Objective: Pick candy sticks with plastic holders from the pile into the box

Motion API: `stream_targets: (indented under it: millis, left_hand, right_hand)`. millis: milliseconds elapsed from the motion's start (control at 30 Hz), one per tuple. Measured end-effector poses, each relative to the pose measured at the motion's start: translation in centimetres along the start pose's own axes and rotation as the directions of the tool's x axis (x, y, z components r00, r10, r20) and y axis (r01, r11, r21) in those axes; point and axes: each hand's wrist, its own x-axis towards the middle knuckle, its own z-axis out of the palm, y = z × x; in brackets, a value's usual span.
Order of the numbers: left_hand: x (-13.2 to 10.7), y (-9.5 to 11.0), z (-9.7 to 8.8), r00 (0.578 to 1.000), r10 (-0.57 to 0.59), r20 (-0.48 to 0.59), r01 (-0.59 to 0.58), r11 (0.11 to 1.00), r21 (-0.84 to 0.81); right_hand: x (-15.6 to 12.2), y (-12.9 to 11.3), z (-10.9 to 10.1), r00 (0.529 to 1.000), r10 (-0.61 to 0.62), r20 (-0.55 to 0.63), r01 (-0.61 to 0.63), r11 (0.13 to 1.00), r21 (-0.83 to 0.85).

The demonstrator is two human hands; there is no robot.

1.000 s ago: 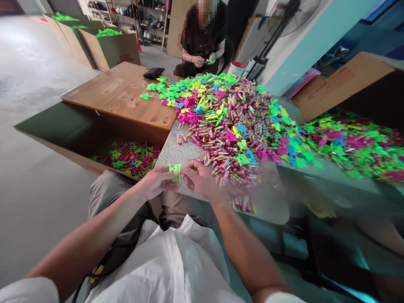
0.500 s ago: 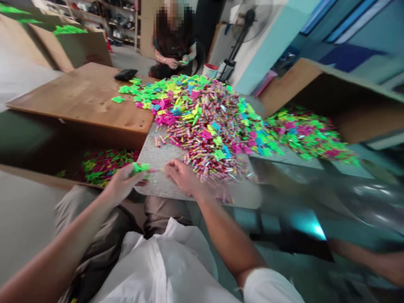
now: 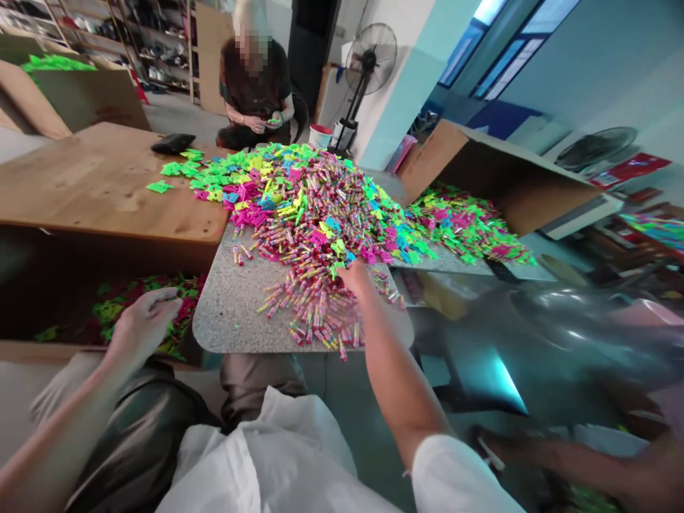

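Note:
My left hand [image 3: 143, 322] is over a cardboard box, its fingers loosely bent and apart, and no piece shows in it. Under it lie mixed pink, green and yellow plastic pieces [image 3: 110, 310]. My right hand [image 3: 353, 276] reaches onto the front of a heap on the table, fingertips closed on a small flat green plastic piece [image 3: 336, 269]. Around that hand lie many short tubes [image 3: 320, 303] with red ends and coloured wrapping. Higher on the heap are flat green, pink, blue and yellow pieces [image 3: 251, 182].
The speckled grey table [image 3: 224, 313] adjoins a wooden board [image 3: 101, 178] bearing a black pouch [image 3: 174, 143]. A tipped carton [image 3: 513, 167] spills pieces at right. Across sits a person [image 3: 254, 85] holding a green piece. Behind stand a fan [image 3: 370, 58] and a bucket [image 3: 320, 135].
My left hand has moved left over the box, and the green piece it held is no longer seen. My right hand has moved right, onto the heap. The view has shifted right.

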Motion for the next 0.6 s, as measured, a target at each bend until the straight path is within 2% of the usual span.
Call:
stream_targets:
  millis: [67, 167, 267, 333, 400, 467, 533, 600]
  left_hand:
    - [-0.9, 1.7, 1.1, 0.998, 0.056, 0.001, -0.056, 0.998, -0.028]
    - [-1.9, 2.8, 2.5, 0.988, 0.144, 0.056, -0.138, 0.985, -0.106]
    - [-3.0, 3.0, 4.2, 0.972, 0.195, 0.130, -0.161, 0.958, -0.238]
    - [-3.8, 3.4, 5.6, 0.949, 0.235, 0.211, -0.148, 0.921, -0.361]
    - [-4.5, 3.9, 7.0, 0.913, 0.274, 0.303, -0.105, 0.875, -0.472]
    - [-4.8, 4.2, 8.0, 0.879, 0.296, 0.373, -0.042, 0.829, -0.558]
    - [-4.6, 4.1, 8.4, 0.882, 0.286, 0.375, 0.011, 0.783, -0.622]
    - [-4.3, 3.5, 8.3, 0.916, 0.226, 0.332, 0.063, 0.736, -0.674]
  right_hand:
    - [0.0, -0.3, 0.2, 1.000, 0.024, 0.005, -0.024, 1.000, 0.012]
    - [-0.6, -1.1, 0.1, 0.999, 0.029, -0.044, -0.026, 0.997, 0.068]
    - [-2.8, -3.1, 0.8, 0.994, -0.031, -0.103, 0.058, 0.959, 0.277]
    - [-5.5, -5.4, 2.1, 0.987, -0.159, -0.030, 0.154, 0.861, 0.484]
    - [-8.8, -8.0, 3.7, 0.947, -0.305, 0.097, 0.167, 0.730, 0.662]
    - [-11.7, -10.2, 5.1, 0.886, -0.412, 0.211, 0.115, 0.637, 0.762]
    - [-13.2, -11.5, 5.7, 0.814, -0.485, 0.318, 0.054, 0.609, 0.791]
    - [-13.0, -12.1, 5.8, 0.785, -0.510, 0.352, 0.100, 0.665, 0.740]
